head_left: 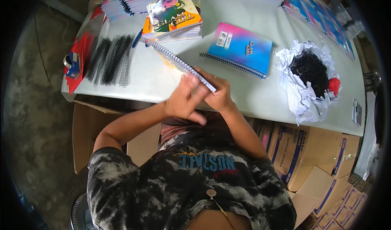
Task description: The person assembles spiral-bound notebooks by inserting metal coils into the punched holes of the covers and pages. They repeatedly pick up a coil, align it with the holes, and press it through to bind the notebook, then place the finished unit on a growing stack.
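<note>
A spiral notebook is tilted up on its edge over the near side of the table, its wire coil uppermost. My right hand is closed around its near end. Against the coil at that same end lies my left hand, thumb stretched out and fingers apart, slightly blurred. Beyond the notebook stands a small pile of notebooks with a colourful cartoon cover. To the right, a short stack of blue-and-pink spiral notebooks rests flat, with coil ends sticking out.
Loose black coils lie in a bunch at left, beside a tape roll on red sheets. Crumpled paper cradles a tangle of black wire scraps at right. Notebook stacks line the far edge. Cardboard boxes stand below the table.
</note>
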{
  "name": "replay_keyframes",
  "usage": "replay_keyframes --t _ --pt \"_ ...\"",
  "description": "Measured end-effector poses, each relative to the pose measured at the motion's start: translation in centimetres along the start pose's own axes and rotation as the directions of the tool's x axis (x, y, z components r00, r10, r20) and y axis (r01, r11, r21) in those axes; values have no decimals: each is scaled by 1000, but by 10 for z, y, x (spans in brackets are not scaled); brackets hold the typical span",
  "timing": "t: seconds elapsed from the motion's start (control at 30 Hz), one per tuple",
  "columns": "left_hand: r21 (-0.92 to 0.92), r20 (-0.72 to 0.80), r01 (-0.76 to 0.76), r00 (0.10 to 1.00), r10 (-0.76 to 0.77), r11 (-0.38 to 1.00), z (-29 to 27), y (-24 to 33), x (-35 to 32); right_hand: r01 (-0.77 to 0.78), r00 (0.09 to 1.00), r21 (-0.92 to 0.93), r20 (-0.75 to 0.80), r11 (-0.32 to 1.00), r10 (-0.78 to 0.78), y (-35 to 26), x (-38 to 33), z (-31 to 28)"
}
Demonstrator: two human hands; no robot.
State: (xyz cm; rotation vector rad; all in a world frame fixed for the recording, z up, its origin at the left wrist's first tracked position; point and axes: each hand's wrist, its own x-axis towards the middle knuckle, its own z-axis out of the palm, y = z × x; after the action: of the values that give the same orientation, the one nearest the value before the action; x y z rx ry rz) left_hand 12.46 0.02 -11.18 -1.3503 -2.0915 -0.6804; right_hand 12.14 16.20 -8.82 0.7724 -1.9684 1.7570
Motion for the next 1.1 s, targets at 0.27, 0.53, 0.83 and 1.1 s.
replay_keyframes --t 0.27,0.53,0.83,1.1 --pt "31 -43 85 996 -84 996 7 8 15 -18 1000 -10 17 1000 18 -8 8 3" --pt "-447 5 600 743 -669 664 -95 54 101 253 964 -313 165 915 -210 -82 51 -21" --pt "-848 339 530 528 -778 -10 -64 -5 94 -427 904 45 36 903 426 -54 58 -46" --pt "-838 414 532 762 -497 118 -65 -44 99 -333 942 -157 -3 930 336 -69 61 -37"
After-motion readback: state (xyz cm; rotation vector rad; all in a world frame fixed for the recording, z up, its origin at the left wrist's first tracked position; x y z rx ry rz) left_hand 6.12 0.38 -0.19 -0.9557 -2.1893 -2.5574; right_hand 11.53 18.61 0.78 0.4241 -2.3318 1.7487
